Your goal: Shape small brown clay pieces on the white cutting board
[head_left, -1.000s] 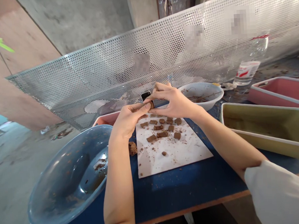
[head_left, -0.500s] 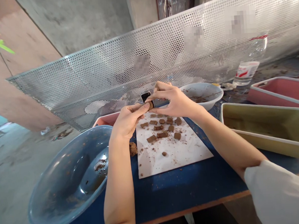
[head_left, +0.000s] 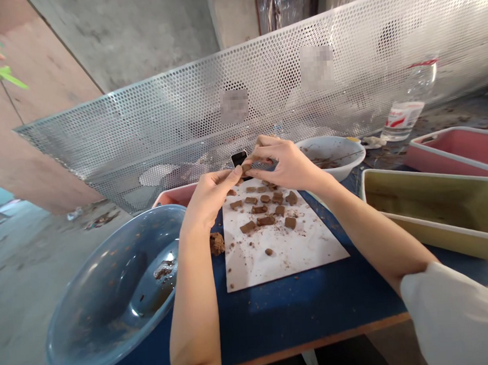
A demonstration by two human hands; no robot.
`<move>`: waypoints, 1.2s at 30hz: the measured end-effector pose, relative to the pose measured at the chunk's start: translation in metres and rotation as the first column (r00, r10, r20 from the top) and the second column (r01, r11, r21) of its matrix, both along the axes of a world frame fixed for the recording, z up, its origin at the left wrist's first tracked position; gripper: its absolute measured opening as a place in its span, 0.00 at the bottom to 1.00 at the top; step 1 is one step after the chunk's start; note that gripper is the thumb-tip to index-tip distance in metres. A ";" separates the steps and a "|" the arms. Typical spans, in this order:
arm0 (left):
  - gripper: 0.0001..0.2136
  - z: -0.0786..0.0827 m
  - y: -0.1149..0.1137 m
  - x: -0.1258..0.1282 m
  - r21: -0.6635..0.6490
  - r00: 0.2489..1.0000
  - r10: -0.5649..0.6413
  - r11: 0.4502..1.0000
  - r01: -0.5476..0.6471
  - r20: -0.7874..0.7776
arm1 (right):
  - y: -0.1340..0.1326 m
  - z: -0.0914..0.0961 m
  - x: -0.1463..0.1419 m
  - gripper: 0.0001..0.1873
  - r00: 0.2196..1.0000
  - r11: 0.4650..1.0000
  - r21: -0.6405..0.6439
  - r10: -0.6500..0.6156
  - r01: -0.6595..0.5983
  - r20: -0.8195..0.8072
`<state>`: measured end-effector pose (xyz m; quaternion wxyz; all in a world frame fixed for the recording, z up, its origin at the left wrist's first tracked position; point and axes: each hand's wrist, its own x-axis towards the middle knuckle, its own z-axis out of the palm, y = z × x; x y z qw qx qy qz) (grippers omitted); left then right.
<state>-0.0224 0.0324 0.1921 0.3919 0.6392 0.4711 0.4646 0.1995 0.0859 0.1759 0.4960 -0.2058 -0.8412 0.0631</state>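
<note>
A small lump of brown clay [head_left: 246,167] is pinched between my two hands above the far end of a white board [head_left: 253,270]. My left hand [head_left: 212,195] holds it with thumb and fingers from the left. From the right, the fingertips of my right hand [head_left: 283,161] close on it, hiding part of it. Several short clay pieces [head_left: 265,221] lie in rough rows on the board below, with crumbs around them. Closer to me sits one small clay pellet [head_left: 268,252]. Just behind my fingertips stands a small dark-screened device [head_left: 238,157], partly covered.
A blue basin [head_left: 90,302] with murky water tilts at the left. Beside the board is a rough clay lump [head_left: 217,243]. Right of it stand a white bowl [head_left: 342,168], an olive bin [head_left: 429,232], a pink bin [head_left: 453,158] and a bottle [head_left: 403,115]. A perforated metal screen [head_left: 161,116] runs behind.
My right fingers have shifted slightly and closed further over the clay lump, which has turned and shows less. The pieces on the board have not moved.
</note>
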 end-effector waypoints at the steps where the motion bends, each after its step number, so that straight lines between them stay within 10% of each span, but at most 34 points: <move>1: 0.28 0.000 0.000 0.000 -0.018 1.000 -0.010 1.000 0.010 0.006 | 0.000 0.000 0.001 0.08 1.000 1.000 0.008 -0.002 0.002 0.009; 24: 0.24 -0.003 0.006 -0.010 -0.112 0.988 -0.079 0.989 0.094 0.134 | 0.001 -0.005 -0.006 0.22 0.998 0.999 0.038 -0.039 0.037 0.045; 36: 0.25 0.004 0.000 -0.008 -0.148 0.992 -0.076 0.985 0.089 0.096 | -0.007 0.001 -0.003 0.12 0.996 0.998 0.054 -0.026 0.021 0.090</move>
